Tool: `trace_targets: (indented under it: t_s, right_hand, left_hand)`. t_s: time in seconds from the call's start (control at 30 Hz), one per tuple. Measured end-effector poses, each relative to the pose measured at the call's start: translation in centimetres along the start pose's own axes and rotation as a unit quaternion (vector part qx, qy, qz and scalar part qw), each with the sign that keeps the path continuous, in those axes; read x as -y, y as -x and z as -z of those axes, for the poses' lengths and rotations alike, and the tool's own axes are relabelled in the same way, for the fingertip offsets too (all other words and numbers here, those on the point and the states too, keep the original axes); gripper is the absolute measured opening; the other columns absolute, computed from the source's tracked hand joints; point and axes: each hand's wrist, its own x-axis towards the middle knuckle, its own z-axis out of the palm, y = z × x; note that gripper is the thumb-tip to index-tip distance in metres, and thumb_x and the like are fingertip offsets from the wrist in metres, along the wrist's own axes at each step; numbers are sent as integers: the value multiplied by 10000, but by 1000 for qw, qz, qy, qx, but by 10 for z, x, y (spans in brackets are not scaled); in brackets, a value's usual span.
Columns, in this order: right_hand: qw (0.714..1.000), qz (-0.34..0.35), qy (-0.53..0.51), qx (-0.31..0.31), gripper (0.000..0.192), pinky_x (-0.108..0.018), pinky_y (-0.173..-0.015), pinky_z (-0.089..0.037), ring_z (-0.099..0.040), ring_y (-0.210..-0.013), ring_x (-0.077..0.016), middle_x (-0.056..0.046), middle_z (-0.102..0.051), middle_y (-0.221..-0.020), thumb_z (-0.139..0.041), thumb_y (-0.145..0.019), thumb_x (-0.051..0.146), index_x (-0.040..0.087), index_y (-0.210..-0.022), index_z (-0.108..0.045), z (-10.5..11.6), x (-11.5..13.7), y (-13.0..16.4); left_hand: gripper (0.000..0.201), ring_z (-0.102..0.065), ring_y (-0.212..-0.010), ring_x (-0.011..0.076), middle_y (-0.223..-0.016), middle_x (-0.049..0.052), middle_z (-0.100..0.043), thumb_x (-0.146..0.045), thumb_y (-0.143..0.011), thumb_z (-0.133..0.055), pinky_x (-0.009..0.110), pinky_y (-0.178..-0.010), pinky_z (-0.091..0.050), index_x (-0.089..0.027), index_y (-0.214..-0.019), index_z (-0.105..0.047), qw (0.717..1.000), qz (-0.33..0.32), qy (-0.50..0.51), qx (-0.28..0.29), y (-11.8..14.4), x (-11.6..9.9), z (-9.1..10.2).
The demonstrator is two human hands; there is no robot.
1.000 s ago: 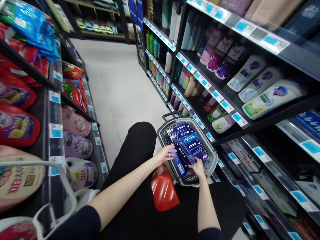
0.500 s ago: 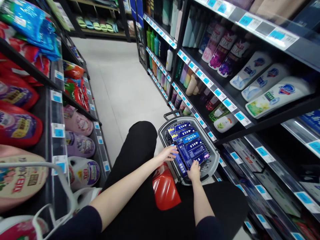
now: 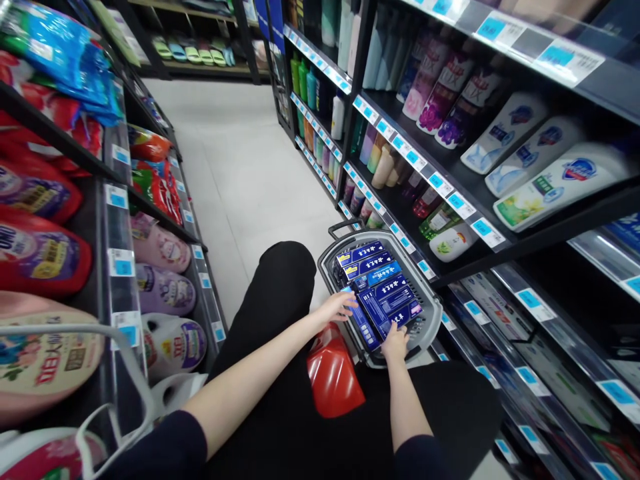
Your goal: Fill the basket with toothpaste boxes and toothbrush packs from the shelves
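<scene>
A grey shopping basket point(image 3: 429, 327) in front of my knees holds several dark blue toothpaste boxes point(image 3: 390, 288), laid side by side, with one brighter blue box point(image 3: 383, 274) among them. Two or so boxes lie crosswise at the basket's near left side point(image 3: 367, 327). My left hand point(image 3: 336, 308) rests at the left end of these, fingers stretched out and apart. By their lower right ends is my right hand point(image 3: 395, 341), its fingertips against or just beside the lowest box, fingers apart. Contact there is hard to tell.
A shiny red object point(image 3: 334, 373) lies between my legs by the basket. Shelves of shampoo and body-wash bottles point(image 3: 543, 180) rise on the right. Laundry detergent bottles point(image 3: 40, 253) line the left shelf. The aisle floor point(image 3: 225, 160) runs ahead towards a rack of slippers point(image 3: 193, 53).
My right hand has shifted slightly to the right along the lowest box. My left hand stays in nearly the same place, and the view has moved a little.
</scene>
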Motion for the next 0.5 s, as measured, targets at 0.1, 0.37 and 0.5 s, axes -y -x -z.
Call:
trace_targets:
  t_s: [0.1,0.37,0.5]
  right_hand:
    - [1000,23,-10,-2,748,-389,-908,-420,-378,-1252,-328,-202,-279,-1419,-607,-702,153,152,-1382,-297,2,1,0]
    - [997,40,-60,1,756,-375,-972,-373,-438,-1225,-331,-184,-416,-1339,-688,-680,288,155,-1359,-383,9,-2,-2]
    - [996,45,-71,-3,762,-350,-963,-391,-502,-1169,-309,-167,-477,-1286,-748,-631,300,171,-1319,-448,12,-3,-4]
  left_hand:
    - [504,-592,-692,136,-1078,100,-681,-568,-620,-629,259,-657,-467,-175,-931,-576,1000,-3,-12,5,1,0,-1]
    - [568,-612,-743,156,-1071,113,-682,-617,-588,-637,283,-706,-485,-169,-932,-569,998,-39,-32,32,11,0,-3]
    - [594,-635,-827,189,-1100,122,-673,-618,-580,-636,283,-718,-486,-170,-964,-569,997,-48,-44,38,14,-1,-4]
